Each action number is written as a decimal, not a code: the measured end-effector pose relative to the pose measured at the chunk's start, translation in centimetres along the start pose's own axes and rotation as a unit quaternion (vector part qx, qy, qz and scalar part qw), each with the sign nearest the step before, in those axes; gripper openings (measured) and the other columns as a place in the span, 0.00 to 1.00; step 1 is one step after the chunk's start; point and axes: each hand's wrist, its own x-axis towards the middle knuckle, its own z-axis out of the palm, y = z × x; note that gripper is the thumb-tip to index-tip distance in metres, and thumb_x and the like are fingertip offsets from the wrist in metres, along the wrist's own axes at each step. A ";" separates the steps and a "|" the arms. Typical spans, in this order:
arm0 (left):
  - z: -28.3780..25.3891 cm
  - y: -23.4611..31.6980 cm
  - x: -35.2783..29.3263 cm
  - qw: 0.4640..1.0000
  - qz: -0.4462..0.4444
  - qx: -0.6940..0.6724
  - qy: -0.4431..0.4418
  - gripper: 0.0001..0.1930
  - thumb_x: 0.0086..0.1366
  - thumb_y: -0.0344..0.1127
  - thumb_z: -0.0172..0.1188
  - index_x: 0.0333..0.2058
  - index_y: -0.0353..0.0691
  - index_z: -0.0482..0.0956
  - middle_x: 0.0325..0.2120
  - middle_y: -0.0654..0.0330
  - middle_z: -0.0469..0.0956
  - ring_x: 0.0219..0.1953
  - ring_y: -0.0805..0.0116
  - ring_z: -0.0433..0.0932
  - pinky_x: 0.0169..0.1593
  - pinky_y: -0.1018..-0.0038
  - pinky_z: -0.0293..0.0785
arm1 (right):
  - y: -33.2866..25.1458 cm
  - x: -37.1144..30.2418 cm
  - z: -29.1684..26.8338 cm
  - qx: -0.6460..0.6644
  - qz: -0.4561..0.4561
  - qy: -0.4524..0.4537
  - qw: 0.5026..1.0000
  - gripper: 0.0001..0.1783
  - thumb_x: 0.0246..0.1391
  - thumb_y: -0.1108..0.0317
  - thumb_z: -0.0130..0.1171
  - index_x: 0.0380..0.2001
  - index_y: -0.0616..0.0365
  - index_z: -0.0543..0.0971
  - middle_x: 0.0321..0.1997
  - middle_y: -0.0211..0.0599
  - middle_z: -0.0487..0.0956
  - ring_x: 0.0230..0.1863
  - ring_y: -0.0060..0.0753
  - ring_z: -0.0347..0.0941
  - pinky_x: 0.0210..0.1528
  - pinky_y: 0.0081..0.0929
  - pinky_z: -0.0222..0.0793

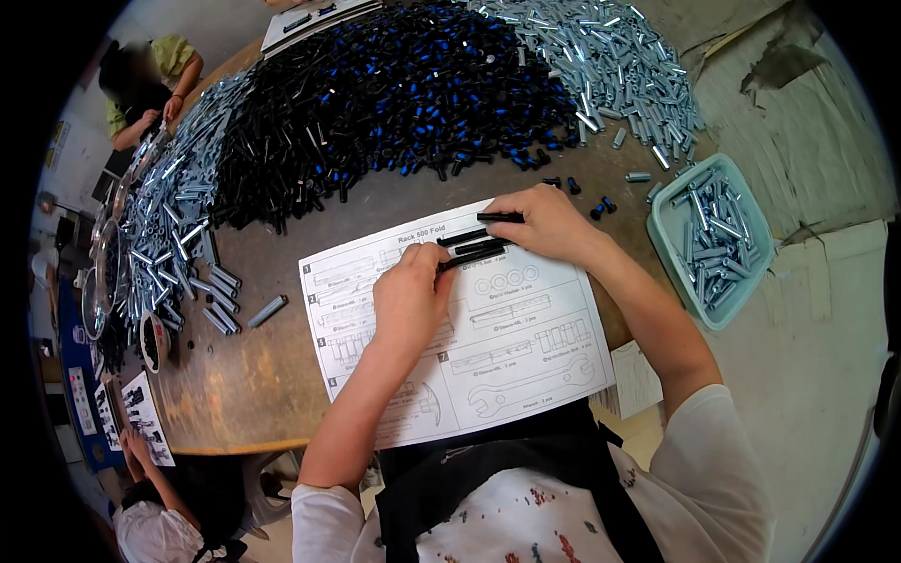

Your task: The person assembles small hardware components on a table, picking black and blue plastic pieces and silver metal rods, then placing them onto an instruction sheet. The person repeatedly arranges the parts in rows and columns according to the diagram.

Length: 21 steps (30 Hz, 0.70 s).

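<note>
A white printed sheet with line drawings of parts [563, 319] lies at the table's front edge, its near part reaching over my lap. Several long black bolts [479, 248] rest side by side across its upper part. My left hand [413, 296] is closed at the left ends of these bolts, fingertips pressed on them. On the other side, my right hand [542, 223] pinches a black bolt [500, 217] between thumb and fingers, just above the others. The fingers partly hide the bolt ends.
Beyond the sheet spreads a heap of black bolts, many blue-tipped [404, 103]. Silver sleeves are piled at far right [610, 66] and left [178, 206]. A pale green bin [657, 230] of sleeves stands right. Loose short bolts [601, 206] lie near my right hand. Two people work at left.
</note>
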 end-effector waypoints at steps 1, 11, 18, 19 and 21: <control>-0.1 0.1 0.1 1.000 -0.015 -0.006 -0.008 0.11 0.56 0.30 0.69 0.36 0.37 0.77 0.29 0.56 0.79 0.25 0.63 0.79 0.30 0.69 0.75 | -0.1 0.0 0.0 0.000 0.003 -0.006 1.000 0.14 0.52 0.63 0.64 0.41 0.57 0.84 0.33 0.41 0.84 0.31 0.36 0.81 0.38 0.28 0.74; -0.5 -0.3 2.2 0.996 0.066 -0.062 -0.025 0.19 0.53 0.35 0.72 0.41 0.33 0.78 0.40 0.57 0.77 0.29 0.63 0.79 0.34 0.70 0.76 | -0.5 0.6 -0.9 -0.036 -0.030 0.082 0.996 0.12 0.56 0.62 0.57 0.38 0.57 0.83 0.35 0.40 0.83 0.34 0.45 0.79 0.39 0.37 0.73; 0.6 0.1 1.8 0.997 0.005 -0.075 0.022 0.19 0.53 0.35 0.72 0.42 0.35 0.79 0.41 0.56 0.77 0.30 0.62 0.79 0.34 0.69 0.76 | -1.2 -0.1 1.7 -0.066 -0.121 0.059 0.989 0.08 0.53 0.72 0.56 0.35 0.54 0.84 0.36 0.32 0.80 0.44 0.41 0.75 0.45 0.38 0.71; 0.7 0.1 1.9 0.997 0.033 -0.068 0.019 0.20 0.54 0.35 0.72 0.44 0.35 0.79 0.41 0.56 0.77 0.30 0.60 0.80 0.35 0.68 0.77 | -1.3 -0.4 2.0 -0.059 -0.132 0.067 0.987 0.08 0.53 0.72 0.56 0.35 0.55 0.83 0.37 0.32 0.80 0.46 0.41 0.75 0.46 0.38 0.71; 0.7 -0.2 2.1 0.997 0.049 -0.060 -0.011 0.21 0.54 0.36 0.72 0.45 0.35 0.79 0.42 0.56 0.77 0.31 0.59 0.80 0.36 0.67 0.77 | -1.2 -1.3 2.2 -0.064 -0.150 0.073 0.984 0.13 0.54 0.74 0.55 0.43 0.60 0.81 0.45 0.37 0.79 0.52 0.46 0.71 0.53 0.40 0.68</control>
